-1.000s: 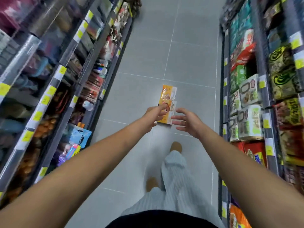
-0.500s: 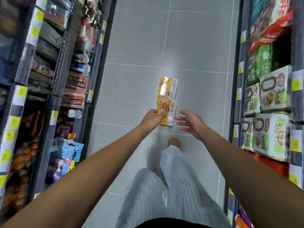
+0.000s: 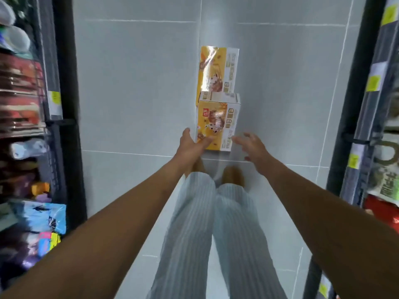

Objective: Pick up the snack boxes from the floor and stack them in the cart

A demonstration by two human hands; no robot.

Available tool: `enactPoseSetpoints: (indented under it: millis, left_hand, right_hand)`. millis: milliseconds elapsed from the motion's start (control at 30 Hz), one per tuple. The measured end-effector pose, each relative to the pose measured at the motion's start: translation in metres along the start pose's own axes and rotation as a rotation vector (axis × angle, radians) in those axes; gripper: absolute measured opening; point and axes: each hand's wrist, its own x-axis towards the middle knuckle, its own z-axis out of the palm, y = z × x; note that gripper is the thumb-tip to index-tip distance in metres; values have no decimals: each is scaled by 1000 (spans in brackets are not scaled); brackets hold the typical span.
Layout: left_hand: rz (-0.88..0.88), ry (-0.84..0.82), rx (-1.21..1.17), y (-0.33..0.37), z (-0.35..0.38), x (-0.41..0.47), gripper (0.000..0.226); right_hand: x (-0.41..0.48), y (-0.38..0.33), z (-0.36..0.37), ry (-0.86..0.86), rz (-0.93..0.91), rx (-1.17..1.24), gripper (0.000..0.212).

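head view, looking straight down a shop aisle

- two yellow-and-white cardboard snack boxes lie end to end on the grey tiled floor (image 3: 129,83), just ahead of the person's feet
- far snack box (image 3: 218,67): flat, glossy wrap catching glare
- near snack box (image 3: 219,121): its far end overlaps or butts the far box, can't tell which; can't tell if it's off the floor at all
- left hand (image 3: 191,145): spread open at the near box's near-left corner, thumb across the printed face, one finger straight up along the left edge. touching, no closed grip visible
- right hand (image 3: 252,145): open, fingers splayed and slightly bent, holding nothing. just beside the near box's near-right corner; fingertips at the edge, contact unclear
- both bare forearms reach out from the bottom corners
- pale striped trousers (image 3: 194,234) and tan shoes (image 3: 233,175) sit below the boxes
- left stocked shelving (image 3: 32,104) and right stocked shelving (image 3: 380,104) flank the aisle, black uprights, yellow price tags; goods are motion-blurred
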Motion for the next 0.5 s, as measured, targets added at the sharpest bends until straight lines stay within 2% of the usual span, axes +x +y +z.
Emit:
enactPoseSetpoints:
  millis: [167, 300, 400, 500]
  left_hand:
    - [-50, -31, 5, -34, 21, 134, 91]
    - [-45, -41, -23, -53, 35, 210, 87]
    - [-4, -150, -74, -63, 39, 238, 78]
    - [27, -274, -79, -73, 40, 254, 63]
  right_hand:
    - [126, 44, 17, -21, 54, -1, 64]
    - [197, 73, 28, -46, 32, 62, 56]
    - [223, 82, 35, -134, -76, 73, 44]
    - [231, 92, 37, -173, -108, 92, 37]
